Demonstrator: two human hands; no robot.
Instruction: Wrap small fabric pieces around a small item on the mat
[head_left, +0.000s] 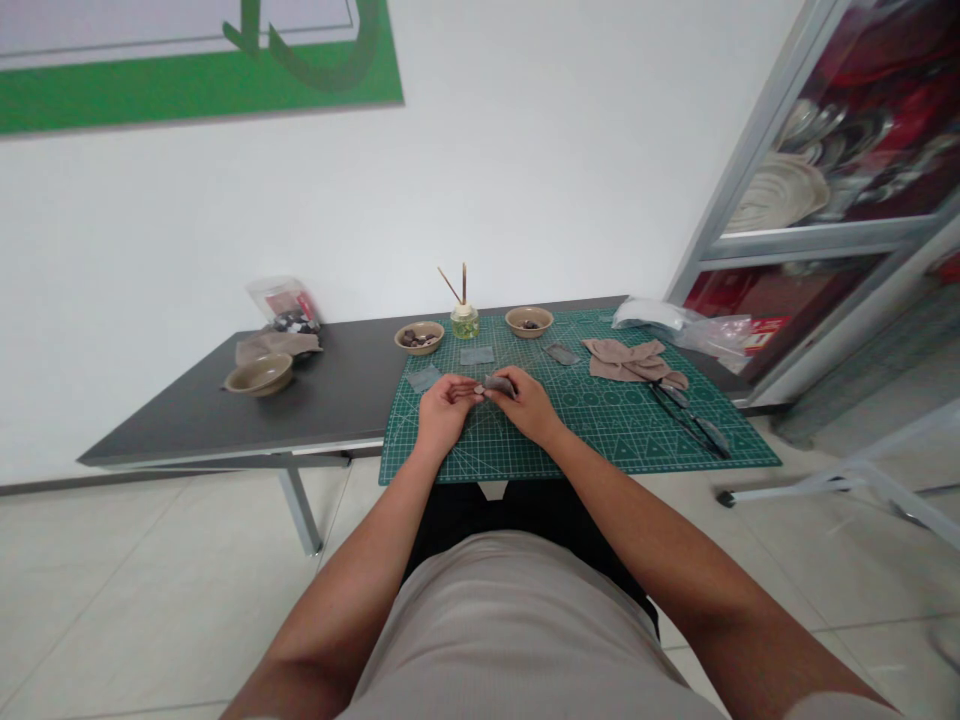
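Both hands meet over the near part of a green cutting mat (600,430). My left hand (447,405) is closed in a pinch on a small pale piece (478,389), whose exact kind is too small to make out. Curled between the fingers of my right hand (529,402) is a grey sandpaper-like sheet (499,384), its edge close against the small piece. Whether the two touch is unclear. Flat on the mat beyond the hands lie similar grey sheets (477,356), one near the left hand and another (561,353) at the right.
Behind the hands stand a bowl of brown pieces (420,345), a reed diffuser (465,322) and a second bowl (529,330). A brown cloth (626,360), black-framed glasses (694,425) and a plastic bag (675,325) lie rightward. Another bowl (259,380) sits at left.
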